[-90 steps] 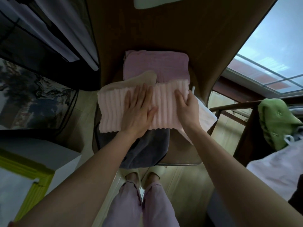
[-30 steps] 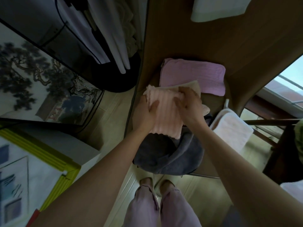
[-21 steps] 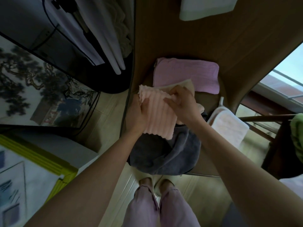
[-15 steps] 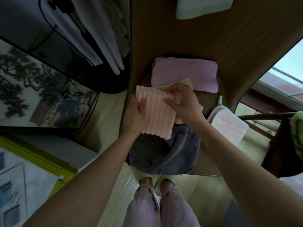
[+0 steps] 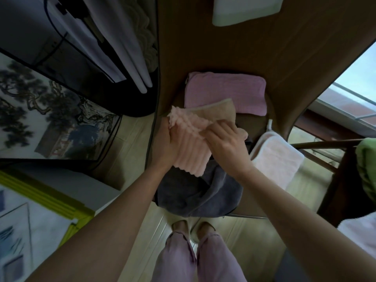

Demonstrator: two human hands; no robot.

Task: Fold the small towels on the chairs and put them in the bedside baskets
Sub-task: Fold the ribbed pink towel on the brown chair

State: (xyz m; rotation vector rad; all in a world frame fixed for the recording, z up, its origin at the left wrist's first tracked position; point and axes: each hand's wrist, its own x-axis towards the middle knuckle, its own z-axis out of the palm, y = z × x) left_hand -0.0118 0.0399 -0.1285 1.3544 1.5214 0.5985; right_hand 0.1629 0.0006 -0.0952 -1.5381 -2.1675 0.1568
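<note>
Both hands hold the pink towel (image 5: pixel 190 145) (ribbed, already folded narrow) just above the chair (image 5: pixel 248 206). The left hand (image 5: pixel 165 145) grips its left edge, fingers curled underneath. The right hand (image 5: pixel 224 144) pinches the right edge near the top. Under it lie a grey towel (image 5: pixel 195 192), a beige towel (image 5: pixel 215 110) and a folded purple towel (image 5: pixel 225 91). A white towel (image 5: pixel 276 159) hangs off the seat's right side.

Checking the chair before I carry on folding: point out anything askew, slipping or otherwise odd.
The grey towel lies bunched and unfolded, drooping over the chair's front edge. The white towel hangs off the seat's right side. The purple towel lies flat and folded. Both hands grip the pink ribbed towel.
</note>
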